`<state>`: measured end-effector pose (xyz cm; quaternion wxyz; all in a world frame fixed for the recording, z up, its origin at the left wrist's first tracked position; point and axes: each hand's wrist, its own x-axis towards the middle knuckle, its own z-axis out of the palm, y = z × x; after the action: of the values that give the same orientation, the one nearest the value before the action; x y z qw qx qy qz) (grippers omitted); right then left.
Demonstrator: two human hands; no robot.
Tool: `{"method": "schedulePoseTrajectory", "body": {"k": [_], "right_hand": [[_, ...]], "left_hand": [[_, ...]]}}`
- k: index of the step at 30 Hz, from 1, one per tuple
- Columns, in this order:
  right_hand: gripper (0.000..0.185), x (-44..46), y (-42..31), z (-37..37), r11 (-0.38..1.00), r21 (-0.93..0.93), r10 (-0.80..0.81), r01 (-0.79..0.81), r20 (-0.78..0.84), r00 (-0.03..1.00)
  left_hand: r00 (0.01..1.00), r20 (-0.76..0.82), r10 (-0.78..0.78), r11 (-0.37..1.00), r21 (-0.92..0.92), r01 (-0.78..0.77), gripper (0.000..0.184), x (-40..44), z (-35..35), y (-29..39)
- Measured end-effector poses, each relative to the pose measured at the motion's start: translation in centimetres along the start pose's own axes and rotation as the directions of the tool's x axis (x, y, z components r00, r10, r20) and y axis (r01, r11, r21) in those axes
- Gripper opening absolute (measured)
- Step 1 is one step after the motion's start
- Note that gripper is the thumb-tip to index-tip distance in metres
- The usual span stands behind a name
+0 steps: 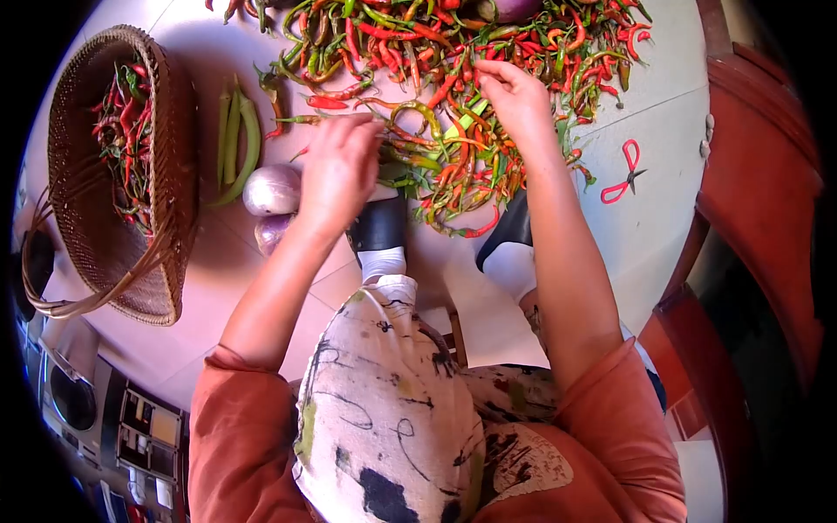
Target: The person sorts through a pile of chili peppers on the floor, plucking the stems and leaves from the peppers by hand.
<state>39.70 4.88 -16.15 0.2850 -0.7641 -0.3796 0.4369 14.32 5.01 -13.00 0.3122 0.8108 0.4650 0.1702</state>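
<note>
A large spread of red and green chili peppers (462, 166) lies on the tiled floor before me. My left hand (338, 170) is at the left edge of the spread, its fingers curled together; what they hold, if anything, is hidden. Over the right part of the peppers, my right hand (520, 103) has thumb and fingers pinched on what looks like a red chili pepper (476, 77). Just left of my left hand sit a pale purple, round eggplant (272, 190) and a darker one (272, 234).
A woven basket (179, 166) with a tall handle stands at the left, red chili peppers (126, 122) inside. Long green vegetables (246, 144) lie beside it. Red-handled scissors (624, 174) rest on the floor at the right, near dark red wooden furniture (754, 166). Another purple eggplant (514, 9) is at the top.
</note>
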Motion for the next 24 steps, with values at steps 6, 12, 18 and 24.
{"method": "schedulePoseTrajectory", "body": {"k": [6,12,18,24], "right_hand": [[0.026,0.7,-1.0,1.9,0.812,-0.578,-0.153,0.079,-0.080,0.985],[0.023,0.2,-0.3,2.8,0.866,-0.490,-0.163,0.095,-0.097,0.982],[0.019,0.5,-0.4,3.5,0.816,-0.549,-0.260,0.179,-0.073,0.963],[0.018,-0.4,-0.9,3.7,0.809,-0.541,-0.279,0.230,-0.008,0.960]], "left_hand": [[0.989,0.051,0.136,0.977,0.159,-0.142,0.037,1.7,3.4,0.6],[0.961,0.145,0.234,0.909,0.318,-0.270,0.035,2.7,5.9,-0.2],[0.990,0.129,-0.060,0.996,-0.057,0.068,0.020,2.0,3.3,0.7],[0.617,0.784,-0.063,-0.263,-0.610,0.748,0.030,0.3,-0.3,1.0]]}}
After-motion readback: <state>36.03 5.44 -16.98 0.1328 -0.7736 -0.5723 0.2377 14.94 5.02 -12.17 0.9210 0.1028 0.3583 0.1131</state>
